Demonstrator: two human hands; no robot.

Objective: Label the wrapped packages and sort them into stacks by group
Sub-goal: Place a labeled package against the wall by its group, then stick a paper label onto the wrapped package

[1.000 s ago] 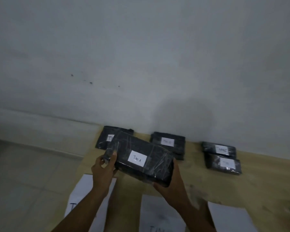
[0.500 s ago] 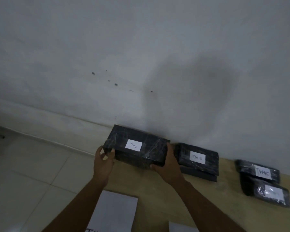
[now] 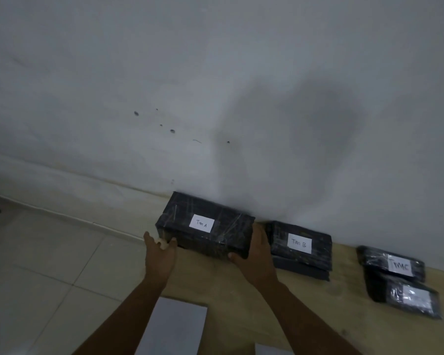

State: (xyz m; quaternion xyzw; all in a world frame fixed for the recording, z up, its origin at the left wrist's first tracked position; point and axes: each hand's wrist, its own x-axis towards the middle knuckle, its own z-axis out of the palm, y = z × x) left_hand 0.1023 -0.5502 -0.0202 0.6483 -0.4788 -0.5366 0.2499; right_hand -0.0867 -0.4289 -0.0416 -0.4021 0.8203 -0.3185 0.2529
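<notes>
We've just dropped the black plastic-wrapped "Tim A" package [image 3: 205,225] down onto its stack by the wall, left hand [image 3: 160,254] loosening off, right hand [image 3: 254,253] still gripping its end, so 1 more sorted.

Three package groups line the wall — Tim A package [image 3: 205,224] left, Tim B stack [image 3: 299,249] middle, Tim C stack [image 3: 397,278] right.

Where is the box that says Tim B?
In the head view, the Tim B package lies on the wooden surface against the wall, right of the Tim A package, left of the Tim C packages.
</notes>
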